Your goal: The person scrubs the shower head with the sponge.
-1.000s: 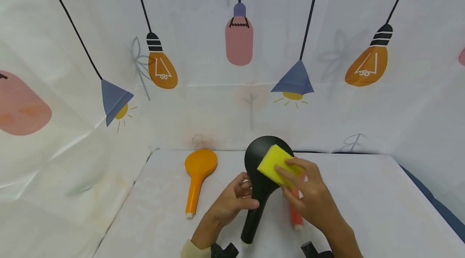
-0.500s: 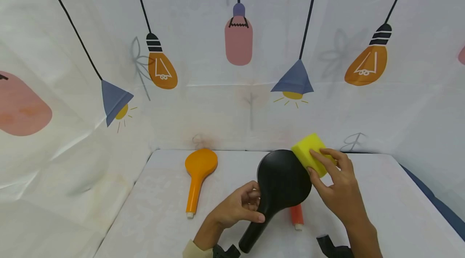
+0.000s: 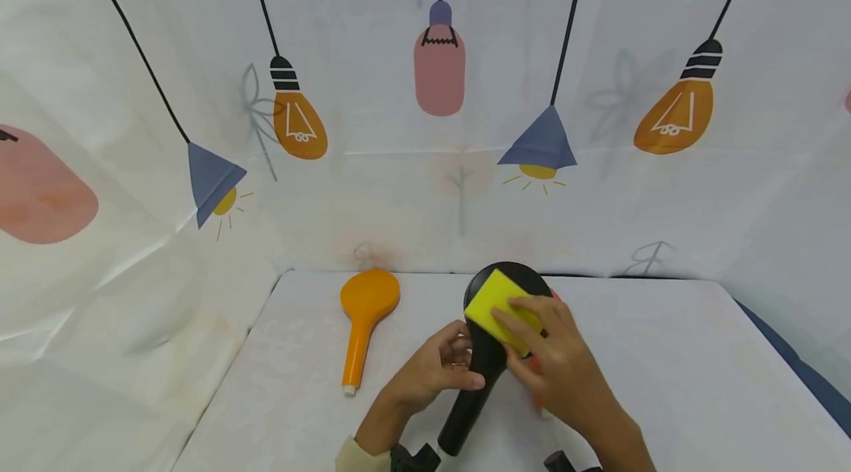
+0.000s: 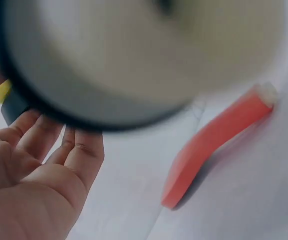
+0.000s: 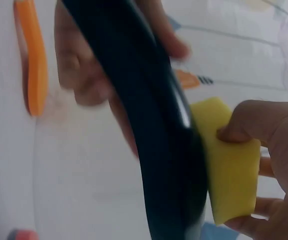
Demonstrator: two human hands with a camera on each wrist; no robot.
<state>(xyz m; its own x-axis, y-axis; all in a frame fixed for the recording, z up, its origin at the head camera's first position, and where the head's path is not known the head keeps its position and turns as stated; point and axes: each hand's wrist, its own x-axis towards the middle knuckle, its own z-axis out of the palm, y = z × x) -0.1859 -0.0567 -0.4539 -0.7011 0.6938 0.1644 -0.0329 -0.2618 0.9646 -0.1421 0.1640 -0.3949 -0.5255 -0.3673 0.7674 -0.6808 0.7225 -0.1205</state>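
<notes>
My right hand [image 3: 558, 350] and the black paddle [image 3: 465, 413] hide most of the red paddle [image 4: 211, 135] from the head camera. The sponge [image 3: 492, 303] covers part of the black paddle's round face; its handle end blurs in the left wrist view. My left hand [image 3: 435, 368] grips the neck; my right pinches the sponge against the face, further left than half a second ago, when it met the far right edge.
</notes>
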